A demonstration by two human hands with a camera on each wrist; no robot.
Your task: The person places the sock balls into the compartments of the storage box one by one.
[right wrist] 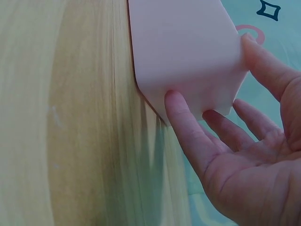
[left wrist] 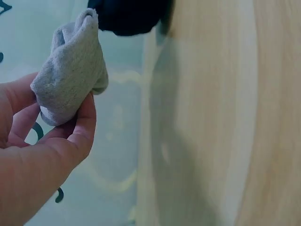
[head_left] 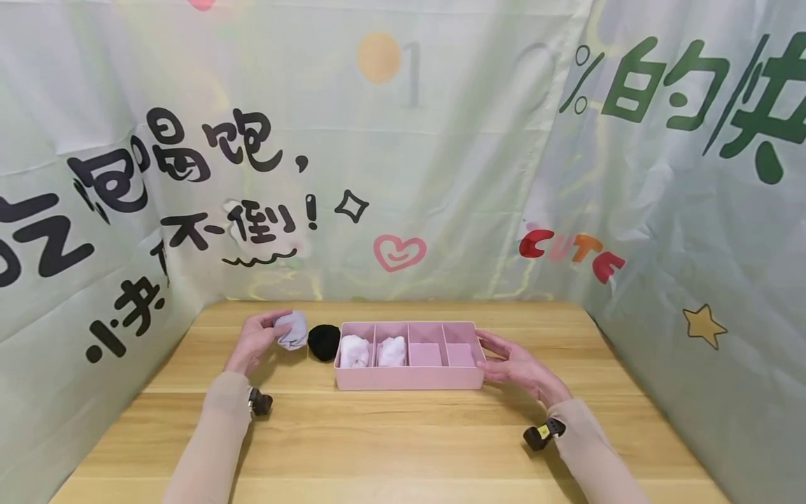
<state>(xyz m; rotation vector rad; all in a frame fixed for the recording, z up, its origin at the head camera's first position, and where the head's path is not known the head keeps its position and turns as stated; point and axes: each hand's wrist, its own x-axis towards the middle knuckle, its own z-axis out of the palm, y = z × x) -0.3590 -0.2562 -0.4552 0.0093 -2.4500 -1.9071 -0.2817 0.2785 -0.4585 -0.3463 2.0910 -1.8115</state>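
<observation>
In the head view my left hand (head_left: 253,341) holds a balled light grey sock (head_left: 292,330) at the left of the table. The left wrist view shows my left hand (left wrist: 51,146) pinching the folded sock (left wrist: 70,70) between thumb and fingers, above the wood. Just right of it lies a black ball of cloth (head_left: 324,342), against or close to the pink divided box (head_left: 409,379). White balled socks (head_left: 355,351) fill the box's two left compartments. Spread fingertips of my right hand (head_left: 519,367) touch the box's right end, as the right wrist view confirms.
The wooden table (head_left: 390,441) is bounded at the back and both sides by a printed cloth curtain (head_left: 453,175). Two bare compartments (head_left: 425,353) make up the box's right half. A small black camera sits on each wrist.
</observation>
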